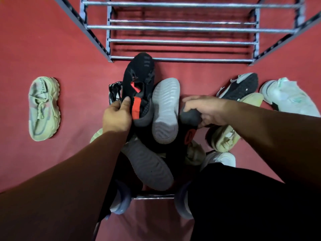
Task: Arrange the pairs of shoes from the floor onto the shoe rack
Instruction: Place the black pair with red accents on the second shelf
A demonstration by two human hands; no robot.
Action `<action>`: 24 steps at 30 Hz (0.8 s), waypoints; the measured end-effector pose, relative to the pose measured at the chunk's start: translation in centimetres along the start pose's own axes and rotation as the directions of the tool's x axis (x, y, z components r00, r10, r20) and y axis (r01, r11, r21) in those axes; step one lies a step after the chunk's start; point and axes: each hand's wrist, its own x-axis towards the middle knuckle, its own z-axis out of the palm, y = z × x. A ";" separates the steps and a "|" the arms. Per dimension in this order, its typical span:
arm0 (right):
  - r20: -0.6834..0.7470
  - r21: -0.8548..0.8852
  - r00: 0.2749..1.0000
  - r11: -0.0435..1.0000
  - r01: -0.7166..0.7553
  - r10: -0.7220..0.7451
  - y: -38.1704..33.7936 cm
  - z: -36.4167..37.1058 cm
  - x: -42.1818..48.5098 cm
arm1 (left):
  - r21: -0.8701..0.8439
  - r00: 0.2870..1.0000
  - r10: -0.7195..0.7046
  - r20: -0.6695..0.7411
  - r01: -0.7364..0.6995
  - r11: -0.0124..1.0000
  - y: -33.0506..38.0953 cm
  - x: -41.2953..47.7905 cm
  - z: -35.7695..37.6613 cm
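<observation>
Left hand (116, 115): thumb pinches the black shoe (139, 79).
Right hand (208, 108): fingers curl round the other black shoe (190, 117).

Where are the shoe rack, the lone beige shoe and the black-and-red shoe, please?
shoe rack (191, 59): head view, front bottom rail.
lone beige shoe (43, 108): head view, laces.
black-and-red shoe (139, 72): head view, toe upper.
</observation>
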 end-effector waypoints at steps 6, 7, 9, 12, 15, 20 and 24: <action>-0.288 0.196 0.955 0.981 -0.008 0.065 -3.9 -6.0 -1.6 | 0.017 0.974 0.060 0.216 -0.065 0.998 1.6 -1.9 4.4; -0.307 0.280 0.951 0.958 0.060 0.030 -4.4 -6.4 -1.4 | 0.073 0.966 0.020 0.257 -0.040 0.997 1.6 -2.1 5.1; -0.311 0.327 0.950 0.936 0.127 -0.020 -4.8 -6.5 -0.7 | 0.230 0.957 -0.052 0.287 -0.017 0.973 1.0 -2.5 6.1; -0.349 0.155 0.937 0.986 0.065 -0.007 -2.6 -5.5 0.4 | 0.364 0.950 -0.153 0.273 0.046 0.930 -0.1 -2.4 6.6; -0.239 -0.007 0.965 0.994 -0.111 0.106 1.5 -4.8 0.5 | 0.370 0.933 -0.232 0.276 0.120 0.921 -0.5 -1.8 6.4; 0.093 -0.238 0.928 0.913 -0.330 0.360 5.9 -4.2 0.5 | 0.352 0.932 -0.244 0.270 0.140 0.926 -0.1 -1.5 6.6; 0.084 -0.133 0.950 0.948 -0.289 0.302 6.8 -2.4 1.2 | 0.285 0.899 -0.322 0.296 0.238 0.928 -0.5 -2.0 6.5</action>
